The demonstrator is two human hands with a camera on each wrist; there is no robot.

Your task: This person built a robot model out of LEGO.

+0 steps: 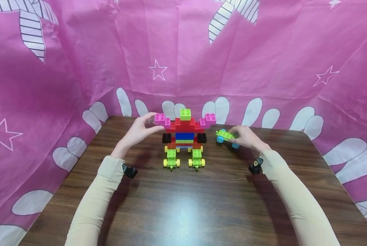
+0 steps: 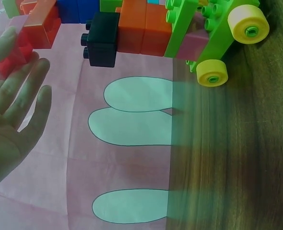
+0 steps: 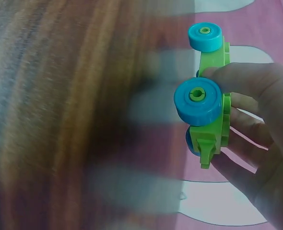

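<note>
A toy figure built of large building bricks [image 1: 185, 136] stands upright on the table, with a lime head block, pink and red arms, a blue middle and black blocks at its sides. Its feet are lime wheeled bases with yellow wheels [image 2: 248, 24]. My left hand [image 1: 139, 129] holds the pink end of the figure's arm on the left, thumb on one side and fingers on the other. In my right hand [image 1: 247, 136] is a lime wheeled brick base [image 3: 211, 125] with blue wheels, gripped between thumb and fingers to the right of the figure.
The figure stands towards the back of a dark wood-grain table [image 1: 183, 198]. A pink cloth [image 1: 183, 41] with white shapes and stars hangs behind and at both sides. Small black cameras are strapped to both wrists.
</note>
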